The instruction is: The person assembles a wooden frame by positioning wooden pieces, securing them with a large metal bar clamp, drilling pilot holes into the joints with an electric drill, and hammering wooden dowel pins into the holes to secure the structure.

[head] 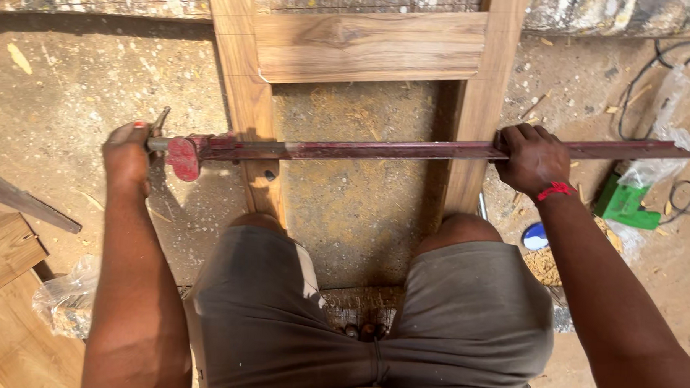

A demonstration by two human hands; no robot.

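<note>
Nearest, the person's knees in grey shorts (371,325) press on the two uprights of a wooden frame (365,45) lying on the sawdust-strewn ground (66,92). Across both uprights lies a long red bar clamp (377,149). The left hand (128,160) is clenched around the screw handle at its left end, while the right hand (533,158), a red thread at the wrist, grips the bar just outside the right upright. The clamp looks like stiff, heavy steel, best held as now, at handle and bar. The handle itself is mostly hidden in the fist, and the clamp's far jaw sits under the right hand. Farther right lie a green tool (624,204) and black cable (655,67); the frame's top runs out of view.
</note>
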